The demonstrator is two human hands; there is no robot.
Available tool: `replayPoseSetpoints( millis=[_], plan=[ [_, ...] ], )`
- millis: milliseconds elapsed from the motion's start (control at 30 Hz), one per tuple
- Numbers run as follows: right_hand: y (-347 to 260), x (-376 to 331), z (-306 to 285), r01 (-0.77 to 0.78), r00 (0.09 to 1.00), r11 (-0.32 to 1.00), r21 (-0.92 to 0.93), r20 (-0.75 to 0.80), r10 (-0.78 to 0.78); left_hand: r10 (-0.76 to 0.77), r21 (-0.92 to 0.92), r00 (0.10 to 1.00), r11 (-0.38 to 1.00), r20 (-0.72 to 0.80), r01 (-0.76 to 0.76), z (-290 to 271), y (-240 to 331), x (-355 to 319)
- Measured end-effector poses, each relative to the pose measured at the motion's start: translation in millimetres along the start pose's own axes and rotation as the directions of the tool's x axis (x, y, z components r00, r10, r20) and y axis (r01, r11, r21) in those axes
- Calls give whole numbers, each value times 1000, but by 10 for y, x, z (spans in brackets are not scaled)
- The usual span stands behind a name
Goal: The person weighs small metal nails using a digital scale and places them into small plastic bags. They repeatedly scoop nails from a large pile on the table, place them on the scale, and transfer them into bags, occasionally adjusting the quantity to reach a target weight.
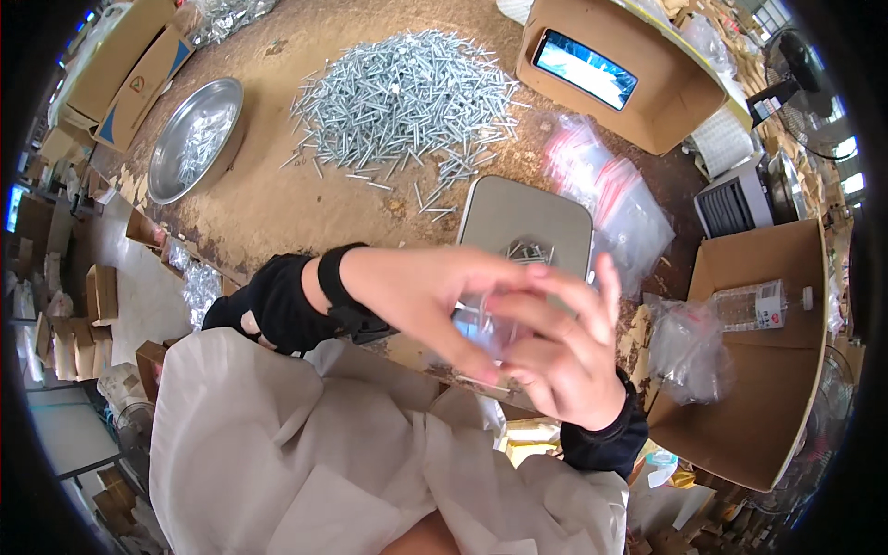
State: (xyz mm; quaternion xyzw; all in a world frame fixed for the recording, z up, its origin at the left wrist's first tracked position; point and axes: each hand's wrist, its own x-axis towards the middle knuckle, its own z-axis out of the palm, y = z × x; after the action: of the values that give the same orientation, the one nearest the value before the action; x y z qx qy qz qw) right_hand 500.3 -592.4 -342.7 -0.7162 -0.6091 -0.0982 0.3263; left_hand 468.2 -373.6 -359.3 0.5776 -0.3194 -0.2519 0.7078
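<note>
My left hand reaches in from the left, a black band round its wrist. Its thumb and fingers are closed round a small clear plastic bag, partly hidden and blurred. Against the same bag is my right hand, its thumb and forefinger bent together on the bag and its other fingers raised. Just beyond the hands lies a digital scale with a grey metal plate. A few screws lie on that plate, partly covered by my fingers. Whether the bag holds anything cannot be made out.
A large heap of silver screws covers the far middle of the worn table. Left of it stands a metal bowl with screws. Clear zip bags lie right of the scale. Cardboard boxes stand rightward, one holding a phone.
</note>
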Motion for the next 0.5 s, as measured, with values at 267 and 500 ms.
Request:
replayPoseSetpoints(
  millis=[267, 500],
  plan=[
    [292, 0, -11, -324, 920, 943, 70, -210, 332, 171, -7, 880, 981, -443, -194, -158, 148, -71],
    [349, -46, -93, -389, 904, 921, -37, -206, 374, 275, 177, 758, 961, -592, -211, -222, 138, -86]
  ],
)
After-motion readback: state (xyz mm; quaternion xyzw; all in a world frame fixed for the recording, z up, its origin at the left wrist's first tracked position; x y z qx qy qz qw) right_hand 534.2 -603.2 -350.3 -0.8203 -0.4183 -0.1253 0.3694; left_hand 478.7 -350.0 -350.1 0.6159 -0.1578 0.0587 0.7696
